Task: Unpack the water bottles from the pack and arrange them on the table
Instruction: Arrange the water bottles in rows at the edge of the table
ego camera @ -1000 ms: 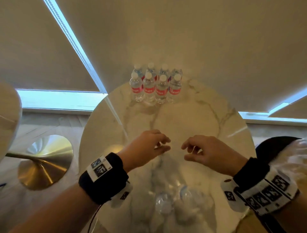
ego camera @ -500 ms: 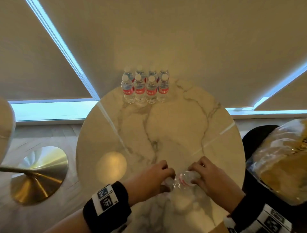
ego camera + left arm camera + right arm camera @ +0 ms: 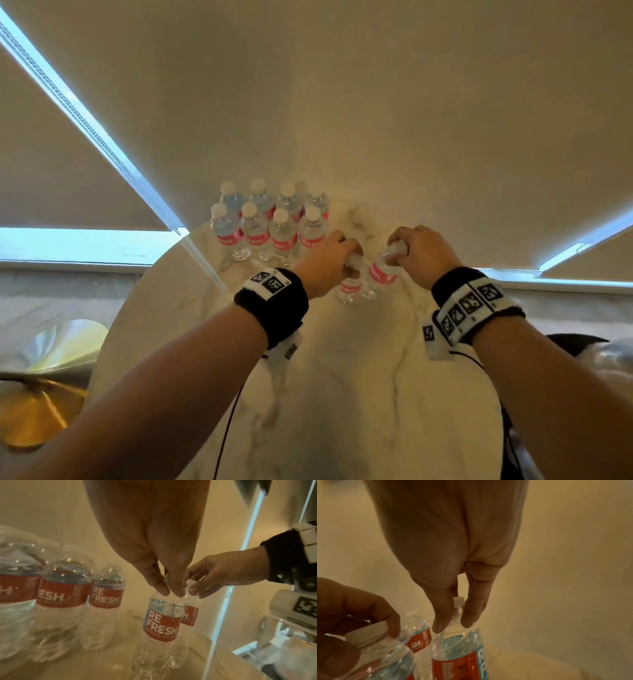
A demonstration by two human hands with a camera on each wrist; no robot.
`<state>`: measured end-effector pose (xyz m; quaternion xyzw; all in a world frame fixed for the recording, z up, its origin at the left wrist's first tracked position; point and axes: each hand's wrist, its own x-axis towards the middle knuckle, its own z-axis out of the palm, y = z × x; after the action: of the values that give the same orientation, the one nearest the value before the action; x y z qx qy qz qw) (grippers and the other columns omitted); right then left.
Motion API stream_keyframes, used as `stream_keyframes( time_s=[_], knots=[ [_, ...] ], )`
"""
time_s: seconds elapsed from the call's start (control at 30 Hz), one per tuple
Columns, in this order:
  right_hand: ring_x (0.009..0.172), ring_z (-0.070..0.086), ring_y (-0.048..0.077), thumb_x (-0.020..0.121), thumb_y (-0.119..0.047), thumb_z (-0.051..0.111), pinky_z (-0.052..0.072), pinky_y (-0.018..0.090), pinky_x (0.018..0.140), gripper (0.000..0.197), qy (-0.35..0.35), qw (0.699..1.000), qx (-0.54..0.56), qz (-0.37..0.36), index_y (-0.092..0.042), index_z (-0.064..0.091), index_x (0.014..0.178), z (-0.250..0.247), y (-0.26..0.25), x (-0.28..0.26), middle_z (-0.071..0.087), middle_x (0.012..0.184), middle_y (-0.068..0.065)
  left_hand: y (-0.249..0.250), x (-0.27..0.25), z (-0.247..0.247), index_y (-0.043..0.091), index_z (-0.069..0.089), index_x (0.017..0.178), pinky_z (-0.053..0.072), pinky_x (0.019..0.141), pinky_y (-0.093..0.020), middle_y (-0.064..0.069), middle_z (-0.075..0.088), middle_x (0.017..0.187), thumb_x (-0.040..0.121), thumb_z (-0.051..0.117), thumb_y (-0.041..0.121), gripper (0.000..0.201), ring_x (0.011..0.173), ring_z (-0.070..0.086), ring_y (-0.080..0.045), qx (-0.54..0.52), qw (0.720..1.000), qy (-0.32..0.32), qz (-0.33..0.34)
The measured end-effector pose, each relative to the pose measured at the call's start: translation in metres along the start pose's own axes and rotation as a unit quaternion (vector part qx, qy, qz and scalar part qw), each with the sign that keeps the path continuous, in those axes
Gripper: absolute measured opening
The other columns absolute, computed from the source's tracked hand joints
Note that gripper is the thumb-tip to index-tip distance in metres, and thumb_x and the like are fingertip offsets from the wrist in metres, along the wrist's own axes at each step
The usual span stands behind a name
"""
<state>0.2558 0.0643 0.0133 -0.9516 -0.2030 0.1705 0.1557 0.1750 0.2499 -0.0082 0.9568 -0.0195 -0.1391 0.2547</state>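
Placing step. We carry one bottle in each hand to the far side of the desk [image 3: 342, 394], to join the block [image 3: 270, 226] of eight bottles standing in two rows of four at the far edge.

Left hand [image 3: 325, 265]: fingers [image 3: 160, 586] pinch the neck of the left bottle [image 3: 162, 626] from above, cap hidden under them. Right hand [image 3: 423, 255]: fingers [image 3: 442, 616] pinch the right bottle [image 3: 457, 654] at its neck, white cap showing between them. Both bottles hang roughly upright, side by side, touching or nearly so, just right of the block's near row. We cannot tell whether their bases are on the marble yet.

Next move, as we judge it: lower both until the bases sit flat, in line with the near row, then open the fingers one hand at a time. Held only by the necks, the bottles can swing; a nudge against the block could topple it.

Against the earlier frames: half a second ago both hands were at the near edge of the desk, closing on bottles in the pack there. Now they are extended to the far side, each with a bottle. The pack is out of the head view. The block of eight is unchanged.
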Motion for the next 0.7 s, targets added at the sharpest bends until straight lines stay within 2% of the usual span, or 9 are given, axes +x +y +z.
stream_keyframes(
  time_s=[0.07,0.17,0.3,0.4,0.5,0.57,0.6,0.7],
  knots=[
    [0.096,0.061,0.034,0.081,-0.028,0.076,0.041,0.030,0.072,0.032,0.002,1.000,0.006,-0.009,-0.018,0.067,0.110,-0.007,-0.002,0.041,0.062,0.107,0.015,-0.009,0.026,-0.012,0.009,0.059,0.144,0.048,0.107,-0.043,-0.018,0.054,0.140,0.101,0.073,0.023,0.047,0.124,0.059,-0.038,-0.001,1.000,0.009,-0.015],
    [0.099,0.060,0.035,0.082,-0.026,0.076,0.042,0.031,0.074,0.031,-0.003,0.999,-0.004,-0.039,-0.017,0.067,0.110,-0.011,-0.013,0.090,0.061,0.108,0.016,-0.020,0.051,-0.024,0.009,0.059,0.145,0.047,0.106,-0.040,-0.018,0.055,0.140,0.101,0.073,0.024,0.049,0.124,0.060,-0.038,0.000,0.999,0.021,-0.036],
    [0.095,0.061,0.032,0.083,-0.022,0.074,0.040,0.030,0.072,0.030,-0.016,0.995,-0.022,-0.095,-0.016,0.067,0.111,-0.013,-0.035,0.126,0.062,0.108,0.015,-0.023,0.061,-0.027,0.008,0.058,0.145,0.047,0.102,-0.037,-0.017,0.057,0.137,0.103,0.070,0.023,0.046,0.122,0.060,-0.036,0.022,0.998,0.040,-0.039],
    [0.086,0.057,0.027,0.084,-0.017,0.069,0.043,0.032,0.072,0.027,-0.023,0.991,-0.020,-0.130,-0.016,0.068,0.111,-0.011,-0.051,0.136,0.060,0.103,0.011,-0.019,0.058,-0.021,0.007,0.057,0.146,0.057,0.100,-0.048,-0.019,0.058,0.134,0.102,0.071,0.019,0.049,0.112,0.066,-0.040,0.038,0.996,0.064,-0.042],
    [0.089,0.063,0.030,0.087,-0.012,0.062,0.051,0.033,0.067,0.024,-0.038,0.988,-0.018,-0.152,-0.017,0.068,0.109,-0.004,-0.064,0.137,0.063,0.106,0.013,-0.015,0.054,-0.015,0.007,0.052,0.152,0.055,0.098,-0.040,-0.019,0.059,0.141,0.102,0.070,0.017,0.054,0.115,0.067,-0.038,0.055,0.993,0.099,-0.044],
    [0.089,0.060,0.027,0.088,-0.015,0.063,0.045,0.023,0.057,0.023,-0.052,0.988,-0.004,-0.146,-0.020,0.067,0.110,-0.002,-0.065,0.134,0.058,0.107,0.009,-0.010,0.045,-0.014,0.009,0.050,0.155,0.056,0.096,-0.038,-0.017,0.059,0.142,0.103,0.070,0.018,0.056,0.115,0.068,-0.036,0.053,0.990,0.120,-0.046],
    [0.089,0.059,0.025,0.087,-0.019,0.065,0.041,0.020,0.057,0.025,-0.055,0.989,0.010,-0.139,-0.020,0.066,0.111,-0.003,-0.064,0.131,0.056,0.106,0.008,-0.008,0.037,-0.013,0.009,0.049,0.156,0.057,0.095,-0.038,-0.017,0.061,0.140,0.103,0.070,0.018,0.058,0.112,0.069,-0.035,0.048,0.989,0.134,-0.041],
    [0.091,0.063,0.023,0.084,-0.036,0.072,0.045,0.027,0.072,0.042,-0.035,0.991,0.071,-0.106,-0.021,0.060,0.122,-0.010,-0.051,0.116,0.062,0.105,0.004,-0.010,-0.004,-0.003,0.011,0.053,0.153,0.065,0.094,-0.040,-0.014,0.064,0.138,0.101,0.071,0.022,0.056,0.109,0.072,-0.030,0.011,0.981,0.195,-0.015]
  ],
)
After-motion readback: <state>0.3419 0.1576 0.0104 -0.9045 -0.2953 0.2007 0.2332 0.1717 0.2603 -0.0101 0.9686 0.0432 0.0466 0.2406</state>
